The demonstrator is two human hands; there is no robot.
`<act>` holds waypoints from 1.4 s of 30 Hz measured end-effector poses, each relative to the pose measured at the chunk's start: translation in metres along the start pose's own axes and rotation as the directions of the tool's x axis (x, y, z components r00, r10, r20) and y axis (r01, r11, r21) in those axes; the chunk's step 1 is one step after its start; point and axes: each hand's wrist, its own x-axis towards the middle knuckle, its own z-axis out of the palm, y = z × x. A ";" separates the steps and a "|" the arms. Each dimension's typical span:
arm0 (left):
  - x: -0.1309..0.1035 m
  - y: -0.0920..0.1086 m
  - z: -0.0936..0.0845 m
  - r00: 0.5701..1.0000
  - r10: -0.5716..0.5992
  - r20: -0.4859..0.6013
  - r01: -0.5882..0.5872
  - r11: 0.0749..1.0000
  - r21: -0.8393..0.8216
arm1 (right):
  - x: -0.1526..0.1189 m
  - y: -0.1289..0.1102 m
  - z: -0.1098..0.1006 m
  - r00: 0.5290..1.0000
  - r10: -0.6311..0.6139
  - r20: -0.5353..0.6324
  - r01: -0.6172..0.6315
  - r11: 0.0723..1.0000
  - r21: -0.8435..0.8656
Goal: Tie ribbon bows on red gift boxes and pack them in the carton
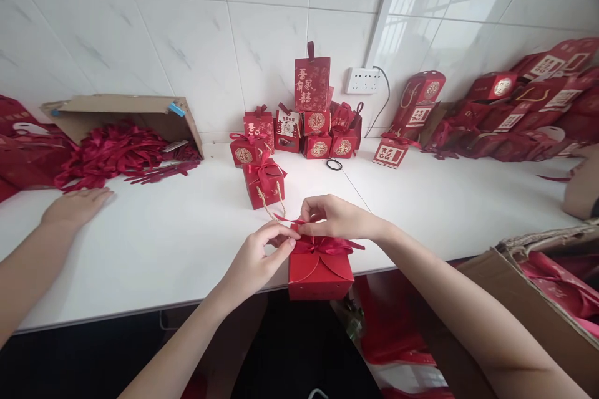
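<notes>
Two hands, left (255,257) and right (334,218), pinch satin ribbon (283,219) at a red gift box (322,290); its bow (327,245) is formed, apparently unsettled.

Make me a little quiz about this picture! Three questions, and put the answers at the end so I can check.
1. True or false: the left hand and right hand are both up at the bow end of the nearest red box.
2. Which of these lies flat on the white table?
a) the white power strip
b) the black ring
c) a pair of scissors
3. Fill in the blank: a pile of red ____ spills out of the cardboard box by the wall at the left.

Key: 1 true; 2 b; 3 ribbons.
</notes>
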 end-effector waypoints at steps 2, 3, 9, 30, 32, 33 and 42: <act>0.000 0.003 0.000 0.998 0.068 -0.018 -0.067 0.996 0.057 | 0.000 0.005 0.000 0.997 0.032 -0.065 -0.028 0.998 0.063; -0.001 0.006 0.001 0.994 0.109 -0.021 -0.107 0.991 0.086 | 0.000 0.008 0.000 0.994 0.048 -0.095 -0.039 0.995 0.086; 0.000 0.029 0.015 0.936 0.352 -0.004 -0.331 0.883 0.332 | 0.006 0.023 -0.003 0.977 0.113 -0.182 -0.090 0.988 0.129; 0.006 0.032 0.026 0.957 0.268 0.116 -0.292 0.880 0.376 | -0.095 0.008 -0.003 0.917 0.357 -0.176 -0.373 0.926 -0.064; 0.007 0.032 0.026 0.963 0.246 0.113 -0.270 0.894 0.357 | -0.085 0.009 -0.007 0.912 0.276 -0.303 -0.324 0.938 -0.120; 0.007 0.032 0.026 0.965 0.238 0.112 -0.262 0.899 0.352 | -0.077 0.010 -0.011 0.914 0.227 -0.336 -0.279 0.953 -0.117; 0.008 0.038 0.021 0.942 0.252 0.221 -0.323 0.858 0.399 | -0.012 0.042 -0.020 0.979 0.205 0.009 -0.197 0.931 0.308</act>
